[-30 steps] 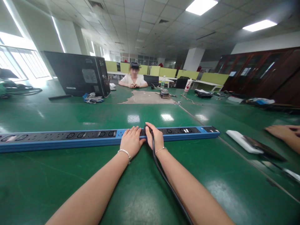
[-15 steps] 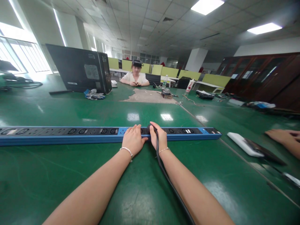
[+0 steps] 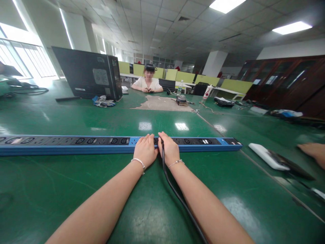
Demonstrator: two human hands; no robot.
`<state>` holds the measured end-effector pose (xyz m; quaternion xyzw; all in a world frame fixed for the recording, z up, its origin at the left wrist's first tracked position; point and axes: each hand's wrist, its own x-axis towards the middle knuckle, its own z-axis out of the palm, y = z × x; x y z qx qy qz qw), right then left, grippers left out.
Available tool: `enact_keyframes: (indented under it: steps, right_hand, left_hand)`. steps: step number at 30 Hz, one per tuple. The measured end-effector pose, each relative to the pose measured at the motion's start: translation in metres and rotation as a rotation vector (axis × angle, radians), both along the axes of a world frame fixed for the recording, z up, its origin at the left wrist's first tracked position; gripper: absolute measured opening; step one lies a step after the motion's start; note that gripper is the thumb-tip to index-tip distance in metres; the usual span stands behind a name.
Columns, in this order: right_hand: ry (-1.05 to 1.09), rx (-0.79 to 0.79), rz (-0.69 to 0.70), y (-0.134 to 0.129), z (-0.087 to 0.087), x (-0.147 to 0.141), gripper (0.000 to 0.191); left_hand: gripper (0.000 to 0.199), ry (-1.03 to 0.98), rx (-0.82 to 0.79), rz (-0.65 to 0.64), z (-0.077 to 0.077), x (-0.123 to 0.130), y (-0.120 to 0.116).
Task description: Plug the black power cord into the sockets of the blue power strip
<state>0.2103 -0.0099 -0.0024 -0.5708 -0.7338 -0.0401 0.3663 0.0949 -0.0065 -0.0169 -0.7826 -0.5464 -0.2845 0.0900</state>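
A long blue power strip (image 3: 76,149) with a black face of several sockets lies across the green table (image 3: 114,203). My left hand (image 3: 145,149) grips it near the middle, fingers over the top and thumb side against the front edge. Close beside it, my right hand (image 3: 169,149) is closed around the plug end of a black power cord (image 3: 165,169), right over the strip. The plug itself is mostly covered by my fingers, so I cannot tell how far it sits in a socket. From that hand the cord runs down along my right forearm.
A black computer case (image 3: 86,74) stands at back left, with gloves (image 3: 103,101) beside it. Across the table sits a person (image 3: 147,83). At right lie a white box-like item (image 3: 267,156) and another person's hand (image 3: 312,150). A bottle (image 3: 180,87) stands further back.
My right hand has shifted slightly left and turned, bringing the cord's upper end closer to my left hand. The plug is less visible. The other person's hand at right has drawn away rightward.
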Motion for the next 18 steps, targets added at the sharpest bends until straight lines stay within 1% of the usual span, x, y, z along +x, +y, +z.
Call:
enact_keyframes:
  steps: [6,11,15,18]
  right_hand:
    - [-0.015,0.026,-0.005,0.002,-0.001,0.0,0.033]
    - [0.034,-0.082,-0.073,0.0,0.001,0.001,0.034]
    - [-0.038,-0.03,0.006,-0.004,-0.005,0.009,0.037]
    - [-0.102,-0.052,0.064,-0.009,-0.006,0.018,0.044]
  left_hand:
    - [0.048,-0.002,-0.001,0.01,0.002,0.0,-0.001]
    - [0.051,0.002,-0.009,0.012,0.003,0.001,-0.002]
    - [0.055,0.008,-0.015,0.01,0.002,0.001,-0.002]
    - [0.06,0.002,-0.023,0.004,0.002,0.001,-0.003]
